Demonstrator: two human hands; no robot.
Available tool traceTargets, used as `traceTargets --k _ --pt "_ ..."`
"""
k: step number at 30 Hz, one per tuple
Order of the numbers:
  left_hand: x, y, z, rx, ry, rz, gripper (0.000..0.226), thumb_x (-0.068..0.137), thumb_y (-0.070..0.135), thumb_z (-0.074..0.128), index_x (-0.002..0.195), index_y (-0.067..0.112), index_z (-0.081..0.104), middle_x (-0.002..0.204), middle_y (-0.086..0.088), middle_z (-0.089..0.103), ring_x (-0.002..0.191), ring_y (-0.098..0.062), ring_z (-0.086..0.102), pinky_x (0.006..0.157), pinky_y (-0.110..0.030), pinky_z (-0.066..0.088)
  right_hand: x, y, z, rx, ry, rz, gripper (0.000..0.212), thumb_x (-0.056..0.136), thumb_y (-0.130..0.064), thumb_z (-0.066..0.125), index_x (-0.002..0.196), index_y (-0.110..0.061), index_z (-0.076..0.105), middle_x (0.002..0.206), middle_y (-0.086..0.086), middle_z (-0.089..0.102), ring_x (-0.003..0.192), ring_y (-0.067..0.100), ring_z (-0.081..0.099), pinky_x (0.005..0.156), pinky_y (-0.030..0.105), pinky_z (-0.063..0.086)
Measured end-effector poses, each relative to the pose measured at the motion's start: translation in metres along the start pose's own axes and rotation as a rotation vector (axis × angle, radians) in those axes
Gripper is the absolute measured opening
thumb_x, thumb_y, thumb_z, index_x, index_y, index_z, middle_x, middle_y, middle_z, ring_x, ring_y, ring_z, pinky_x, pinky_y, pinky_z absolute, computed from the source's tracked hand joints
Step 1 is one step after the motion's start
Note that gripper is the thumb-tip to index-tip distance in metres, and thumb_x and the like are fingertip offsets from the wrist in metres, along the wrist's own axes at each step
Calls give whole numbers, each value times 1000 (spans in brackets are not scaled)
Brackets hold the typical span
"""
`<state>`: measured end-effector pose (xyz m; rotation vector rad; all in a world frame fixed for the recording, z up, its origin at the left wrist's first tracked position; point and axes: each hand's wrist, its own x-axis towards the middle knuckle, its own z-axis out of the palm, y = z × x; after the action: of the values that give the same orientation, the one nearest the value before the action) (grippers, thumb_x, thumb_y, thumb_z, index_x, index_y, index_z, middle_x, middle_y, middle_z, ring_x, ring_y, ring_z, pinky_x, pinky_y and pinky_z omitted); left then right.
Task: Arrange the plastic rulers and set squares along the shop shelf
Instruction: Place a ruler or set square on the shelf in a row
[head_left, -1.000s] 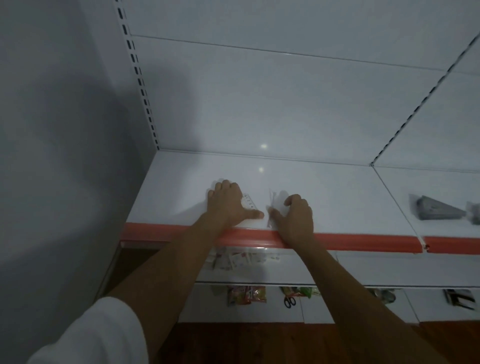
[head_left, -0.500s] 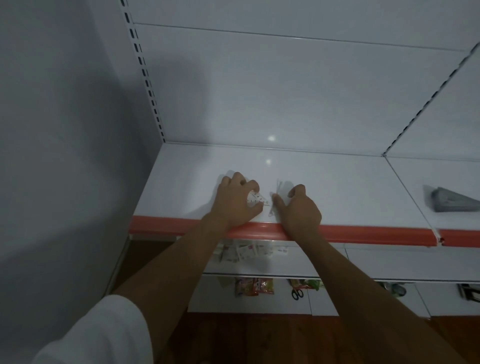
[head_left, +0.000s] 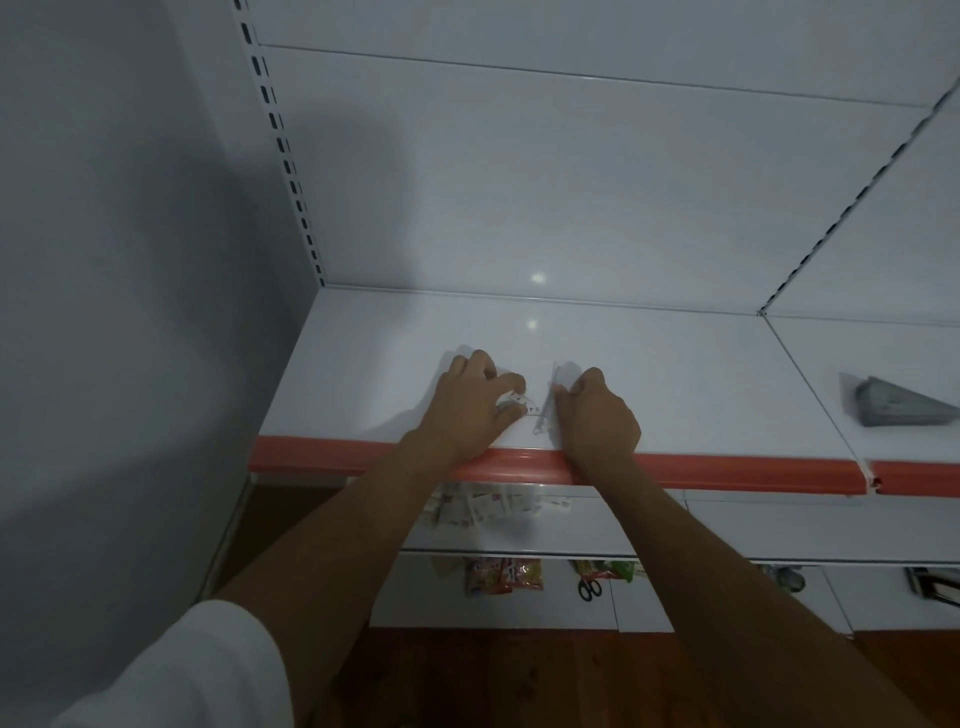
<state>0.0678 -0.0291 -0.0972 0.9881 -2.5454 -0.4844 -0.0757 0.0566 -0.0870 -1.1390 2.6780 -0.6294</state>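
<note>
While both hands, left hand (head_left: 470, 402) and right hand (head_left: 597, 415), pinch clear rulers (head_left: 524, 404) near the shelf (head_left: 363, 374) edge, they may slide off.

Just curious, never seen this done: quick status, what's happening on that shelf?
Left hand pinching a clear plastic ruler piece with printed numbers. Right hand gripping a clear plastic set square. Both on the white shelf; nothing blocking.

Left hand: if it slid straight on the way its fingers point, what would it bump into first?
The left hand points toward the back of the shelf. Bare shelf lies ahead, so probably the white back panel comes first, though depth is hard to judge.
</note>
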Motion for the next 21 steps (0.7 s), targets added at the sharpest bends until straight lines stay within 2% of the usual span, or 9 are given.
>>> traceTargets --k 5,9,11,16,18,21 --pt "0 0 4 26 63 -82 31 90 46 57 108 21 58 113 -4 47 106 -21 38 90 -30 37 6 11 -7 221 34 57 15 89 -35 60 94 -22 60 86 -4 61 77 16 57 66 24 37" --pt "1 0 5 60 66 -67 33 91 46 55 108 18 55 113 -3 50 105 -20 38 91 -31 37 -2 4 -3 213 -2 -45 19 89 -46 59 96 -29 64 86 -12 57 78 11 55 65 23 37" --pt "1 0 5 51 48 -65 34 91 46 55 109 17 54 113 -3 50 106 -19 37 93 -29 35 -3 -3 -2 225 -18 -26 21 88 -49 58 96 -31 65 85 -12 57 79 13 57 66 24 37" --pt "2 1 5 47 26 -63 35 92 46 54 111 16 53 114 -4 49 106 -21 37 93 -30 33 -4 -3 1 170 -41 -89 19 95 -38 50 104 -32 65 99 -5 69 84 16 62 70 25 42" --pt "2 1 5 57 27 -44 35 92 45 54 113 17 53 116 -5 49 107 -22 37 94 -31 34 -3 -2 3 152 -64 -135 22 96 -39 48 106 -34 66 106 -4 70 91 17 64 79 28 45" --pt "0 3 4 81 29 -17 33 94 43 52 115 18 53 118 -5 49 108 -21 39 95 -32 37 -7 -4 5 93 -61 -195 25 97 -41 45 111 -36 65 114 -5 68 102 17 63 96 35 37"
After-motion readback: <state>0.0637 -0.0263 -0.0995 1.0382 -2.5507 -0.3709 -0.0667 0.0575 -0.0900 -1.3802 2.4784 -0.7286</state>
